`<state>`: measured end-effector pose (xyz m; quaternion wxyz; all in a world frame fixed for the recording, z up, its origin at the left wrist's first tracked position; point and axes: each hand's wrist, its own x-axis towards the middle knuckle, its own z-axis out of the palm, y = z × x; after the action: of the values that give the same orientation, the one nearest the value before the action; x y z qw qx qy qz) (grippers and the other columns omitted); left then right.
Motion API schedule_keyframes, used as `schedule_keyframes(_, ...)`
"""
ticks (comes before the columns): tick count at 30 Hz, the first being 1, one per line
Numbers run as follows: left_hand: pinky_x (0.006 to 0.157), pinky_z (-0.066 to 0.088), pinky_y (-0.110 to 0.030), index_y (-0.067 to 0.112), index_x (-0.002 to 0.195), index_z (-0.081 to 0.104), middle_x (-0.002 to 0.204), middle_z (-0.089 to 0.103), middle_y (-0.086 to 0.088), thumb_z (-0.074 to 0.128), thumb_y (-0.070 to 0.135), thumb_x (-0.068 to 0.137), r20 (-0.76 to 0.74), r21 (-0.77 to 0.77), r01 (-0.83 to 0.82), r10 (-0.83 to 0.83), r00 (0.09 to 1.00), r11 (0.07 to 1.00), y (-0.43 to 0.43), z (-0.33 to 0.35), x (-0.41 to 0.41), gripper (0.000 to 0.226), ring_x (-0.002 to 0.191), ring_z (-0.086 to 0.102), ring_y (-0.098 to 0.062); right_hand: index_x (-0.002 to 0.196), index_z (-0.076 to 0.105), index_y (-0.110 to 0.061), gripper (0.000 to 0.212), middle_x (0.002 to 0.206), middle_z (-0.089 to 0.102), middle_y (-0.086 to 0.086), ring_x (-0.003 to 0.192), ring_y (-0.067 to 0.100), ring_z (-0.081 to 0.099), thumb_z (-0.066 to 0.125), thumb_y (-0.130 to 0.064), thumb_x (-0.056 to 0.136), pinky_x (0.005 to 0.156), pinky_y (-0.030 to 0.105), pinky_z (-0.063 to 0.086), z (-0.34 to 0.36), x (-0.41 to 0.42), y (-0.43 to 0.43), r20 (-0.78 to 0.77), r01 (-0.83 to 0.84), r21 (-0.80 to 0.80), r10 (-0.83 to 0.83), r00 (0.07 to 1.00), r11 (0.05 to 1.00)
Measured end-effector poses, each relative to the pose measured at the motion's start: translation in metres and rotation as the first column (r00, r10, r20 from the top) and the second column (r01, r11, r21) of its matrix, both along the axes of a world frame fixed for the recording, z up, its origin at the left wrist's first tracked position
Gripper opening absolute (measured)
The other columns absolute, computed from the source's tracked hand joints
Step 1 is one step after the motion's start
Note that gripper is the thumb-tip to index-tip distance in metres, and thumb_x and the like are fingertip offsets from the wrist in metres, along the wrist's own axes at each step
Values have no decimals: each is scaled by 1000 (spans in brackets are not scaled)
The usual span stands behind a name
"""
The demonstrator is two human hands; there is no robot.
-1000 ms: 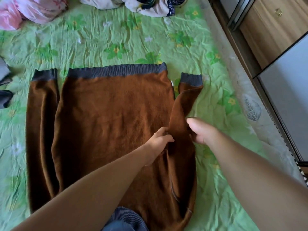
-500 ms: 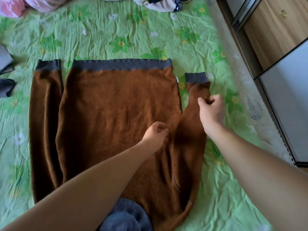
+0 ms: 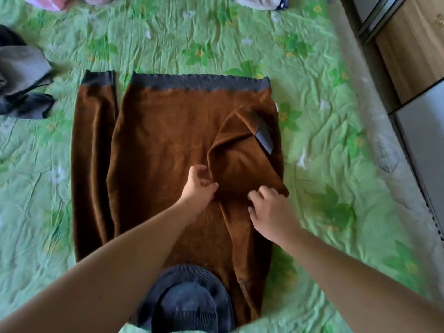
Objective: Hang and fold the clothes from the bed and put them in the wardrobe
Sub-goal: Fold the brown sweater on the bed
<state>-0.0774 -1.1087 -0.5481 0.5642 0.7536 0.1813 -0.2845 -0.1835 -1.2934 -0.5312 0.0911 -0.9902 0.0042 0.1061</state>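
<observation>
Though partly covered, grey sweater collar [image 3: 192, 296].

A crumpled green sheet [image 3: 216, 39], printed with leaves and small yellow and white flowers, spreads out on every side of your fingers [image 3: 266, 192]. Well to their right, a pale strip with a grey leaf print [image 3: 384, 155] borders it. Farther right stand a wooden cabinet front [image 3: 413, 49] and a grey panel [image 3: 425, 150].

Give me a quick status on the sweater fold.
Left hand pinches the folded-over right sleeve; right hand on it, grip unclear. Brown sweater flat on bedsheet, left sleeve unfolded. Grey clothes lie apart.
</observation>
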Motion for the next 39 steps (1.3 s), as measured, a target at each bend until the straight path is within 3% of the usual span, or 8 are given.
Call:
schedule_keyframes(4, 59, 56, -23, 46, 100, 59, 102, 65, -1, 66, 8, 88, 100, 108, 308, -319, 943, 945, -3, 0, -16, 41, 81, 66, -14, 131, 55, -19, 43, 114, 53, 6, 100, 27, 57, 61, -42, 95, 77, 35, 52, -10, -42, -6, 15, 181, 75, -183, 983, 981)
schedule_keyframes(6, 58, 50, -18, 40, 105, 65, 111, 63, -2, 66, 10, 90, 72, 174, 398, -415, 907, 901, -4, -3, -22, 33, 89, 65, -14, 143, 42, -21, 54, 127, 50, 9, 110, 28, 57, 62, -37, 96, 83, 33, 49, -13, -40, -5, -58, 487, 323, -497, 866, 811)
schedule_keyframes(9, 60, 50, -18, 31, 124, 62, 121, 57, -3, 65, 9, 92, 15, 221, 428, -442, 897, 876, -2, -3, -25, 39, 98, 64, -17, 153, 32, -26, 68, 137, 47, 15, 122, 33, 53, 67, -28, 95, 97, 38, 44, -21, -23, -16, -243, 678, 464, -653, 717, 571)
schedule_keyframes(14, 61, 52, -18, 24, 124, 62, 123, 49, 2, 60, -3, 86, 81, 360, 426, -483, 872, 830, 6, -1, -27, 46, 94, 58, -12, 143, 46, -16, 67, 139, 46, 16, 128, 38, 42, 78, -31, 85, 108, 44, 34, -22, 7, -39, -158, 575, 297, -554, 817, 763)
schedule_keyframes(20, 64, 54, -17, 23, 136, 54, 124, 36, 6, 62, 15, 92, 116, 471, 492, -604, 788, 732, 2, 5, -20, 46, 87, 58, -10, 116, 58, -14, 46, 124, 51, 11, 113, 34, 48, 66, -51, 91, 88, 42, 44, -20, 25, -54, -153, 387, -14, -384, 910, 922)
schedule_keyframes(25, 87, 51, -32, 33, 140, 48, 147, 14, 1, 56, 25, 95, 128, 649, 472, -698, 705, 596, -10, 13, 1, 47, 135, 28, -27, 133, 56, -24, 41, 131, 54, 12, 120, 35, 47, 57, -42, 96, 98, 44, 41, -18, 72, -58, -137, 477, 179, -458, 878, 861)
schedule_keyframes(33, 111, 38, -51, 25, 147, 39, 162, 1, -3, 48, 36, 100, 35, 732, 512, -776, 630, 449, -30, 15, 61, 49, 146, 16, -34, 159, 25, -27, 66, 140, 45, 19, 124, 41, 48, 51, -22, 99, 104, 44, 40, -18, 146, -56, -153, 333, 113, -314, 937, 936)
schedule_keyframes(39, 109, 39, -49, 27, 156, 21, 157, 20, -3, 43, 42, 99, 141, 700, 390, -652, 745, 598, -30, 7, 104, 62, 138, 28, -31, 159, 21, -37, 77, 166, 18, 6, 152, 22, 19, 55, -9, 96, 113, 17, 19, 29, 252, -37, -45, 247, 592, -275, 960, 767)
